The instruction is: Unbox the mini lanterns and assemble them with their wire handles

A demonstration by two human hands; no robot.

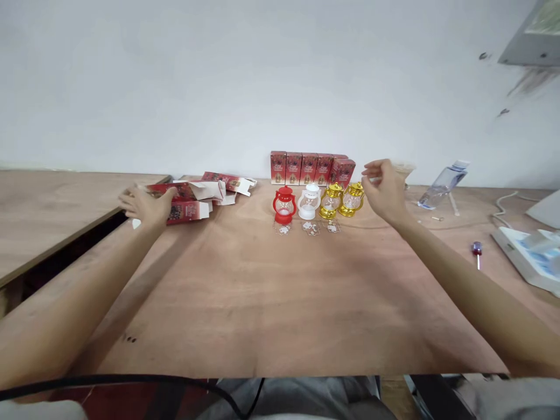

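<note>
Small toy lanterns stand in a row at the table's far middle: a red lantern (284,205), a white lantern (310,202) and two gold lanterns (331,201) (352,199). Behind them a row of upright red boxes (310,168) lines the wall. My left hand (146,204) reaches far left and rests, fingers spread, on a pile of flattened red boxes (188,201). My right hand (385,189) hovers just right of the gold lanterns with fingers curled in a loose pinch; what it holds, if anything, is blurred.
A plastic bottle (441,185) lies at the back right. A small screwdriver with a red top (476,251), a white tray-like device (531,256) and a cable (503,204) sit at the right. A dark gap (65,251) splits the wooden table (271,303) at left.
</note>
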